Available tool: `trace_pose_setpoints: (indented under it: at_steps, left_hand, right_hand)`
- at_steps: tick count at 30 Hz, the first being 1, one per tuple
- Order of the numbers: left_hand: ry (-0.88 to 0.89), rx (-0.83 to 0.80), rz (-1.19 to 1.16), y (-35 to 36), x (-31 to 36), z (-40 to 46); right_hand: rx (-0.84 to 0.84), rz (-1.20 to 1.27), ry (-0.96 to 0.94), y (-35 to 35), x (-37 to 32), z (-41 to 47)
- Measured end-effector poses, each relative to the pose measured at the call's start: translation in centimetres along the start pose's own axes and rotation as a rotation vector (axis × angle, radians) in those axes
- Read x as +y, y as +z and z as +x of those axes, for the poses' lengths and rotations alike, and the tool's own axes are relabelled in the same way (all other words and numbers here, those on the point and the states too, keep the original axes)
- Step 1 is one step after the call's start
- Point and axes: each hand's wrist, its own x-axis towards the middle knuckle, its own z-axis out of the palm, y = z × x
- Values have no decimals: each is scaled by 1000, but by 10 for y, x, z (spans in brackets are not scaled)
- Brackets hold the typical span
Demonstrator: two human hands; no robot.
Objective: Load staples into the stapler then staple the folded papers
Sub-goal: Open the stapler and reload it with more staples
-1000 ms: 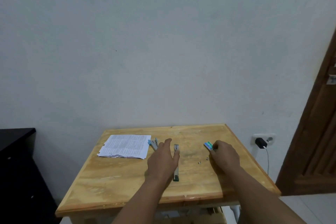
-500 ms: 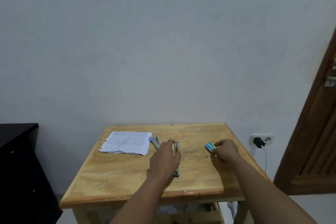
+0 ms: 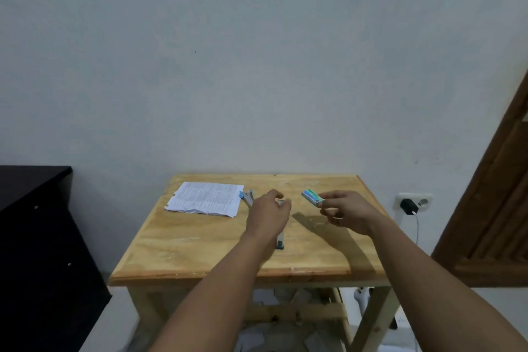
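Our right fingers (image 3: 324,199) pinch the staple box (image 3: 312,197) by its near end, and it now rides clear of the tabletop (image 3: 200,240), where a second ago it lay flat under our right hand (image 3: 347,213). Our left fingers (image 3: 281,203), which lay flat then, are now curled round the far part of the opened stapler (image 3: 280,238). Its near end shows below our left hand (image 3: 268,217), and we cannot tell whether it touches the wood. So we judge that loading is about to begin: both pieces are in hand, but no staples are out. The box looks closed, so we cannot see its contents; the stapler's channel is hidden by our hand. The folded papers (image 3: 206,199) lie untouched at the far left, with a small blue-tipped tool (image 3: 247,198) just beside them.
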Motion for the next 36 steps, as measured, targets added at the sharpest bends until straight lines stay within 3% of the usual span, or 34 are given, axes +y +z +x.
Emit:
trace_pose_setpoints:
  at_steps: [2,6,9,15,21,36]
  left_hand:
    - [-76,-67,-98,-1,3,0]
    - [-260,-262,-599,-12,1,-5]
    - [-271,-327,-725,-20,-11,-8]
    - [-311,-244,-865,-35,-29,-12]
    - [-337,-230,-922,-40,-39,-14]
    - [-372,-223,-950,-33,-28,-17]
  right_hand:
    - [-69,-41,-11,13,-7,-6]
    - [-162,-100,-81,39,-13,-15]
    - [-158,-87,-123,55,-11,-17]
    - [-58,8,-183,70,-6,-17]
    - [-50,-81,-253,75,-3,-18]
    - [91,-731,-412,82,-9,-15]
